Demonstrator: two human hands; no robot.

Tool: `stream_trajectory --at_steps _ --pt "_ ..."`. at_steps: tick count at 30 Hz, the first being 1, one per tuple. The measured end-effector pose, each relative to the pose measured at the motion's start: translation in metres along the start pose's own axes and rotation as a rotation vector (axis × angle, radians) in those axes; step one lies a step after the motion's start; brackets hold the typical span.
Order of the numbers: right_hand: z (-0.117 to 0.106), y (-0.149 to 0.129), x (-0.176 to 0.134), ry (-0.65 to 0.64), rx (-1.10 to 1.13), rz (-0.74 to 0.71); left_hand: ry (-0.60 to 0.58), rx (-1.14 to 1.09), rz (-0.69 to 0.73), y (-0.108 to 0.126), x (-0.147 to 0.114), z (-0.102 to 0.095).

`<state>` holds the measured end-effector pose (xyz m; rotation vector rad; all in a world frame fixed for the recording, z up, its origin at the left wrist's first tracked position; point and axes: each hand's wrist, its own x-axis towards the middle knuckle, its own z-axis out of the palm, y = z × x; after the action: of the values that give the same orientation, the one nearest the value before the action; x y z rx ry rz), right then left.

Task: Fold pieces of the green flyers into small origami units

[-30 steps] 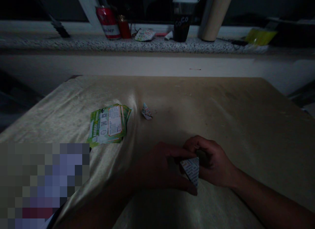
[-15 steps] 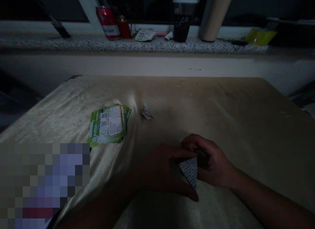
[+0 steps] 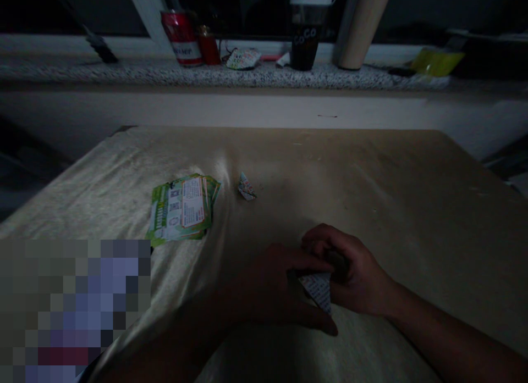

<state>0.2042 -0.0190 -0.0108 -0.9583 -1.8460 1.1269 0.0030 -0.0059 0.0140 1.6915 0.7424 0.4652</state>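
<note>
A small folded paper triangle [image 3: 320, 290] with printed text is held between my hands, low and right of the middle. My left hand [image 3: 276, 287] reaches in from the left, its index finger along the top edge of the paper and its thumb beside the lower corner. From the right, my right hand [image 3: 357, 270] grips the paper's right side with curled fingers; its fingertips are partly hidden behind the paper and the left fingers. Farther back on the table lies another folded paper piece [image 3: 246, 187], standing to a small peak.
Left of it is a stack of green printed leaflets [image 3: 181, 210] on the cloth-covered table [image 3: 391, 179]. The windowsill [image 3: 247, 78] behind holds a red can [image 3: 181, 38], a dark cup [image 3: 304, 39] and a cardboard tube [image 3: 363, 28]. A pixelated patch hides the lower left.
My left index finger has moved slightly down and right over the paper triangle, covering more of its top. The right hand is nearly still. Things on the table are unchanged.
</note>
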Motion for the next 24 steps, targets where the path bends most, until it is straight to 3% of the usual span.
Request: stream_trajectory --at_steps 17,24 --pt "0.0029 -0.0024 0.0018 -0.052 0.058 0.062 -0.017 -0.053 -0.064 -0.0009 -0.0005 0.0029" --pt "0.0041 -0.0033 0.0018 -0.073 0.106 0.087 0.001 -0.054 0.000 0.0006 0.0009 0.0041"
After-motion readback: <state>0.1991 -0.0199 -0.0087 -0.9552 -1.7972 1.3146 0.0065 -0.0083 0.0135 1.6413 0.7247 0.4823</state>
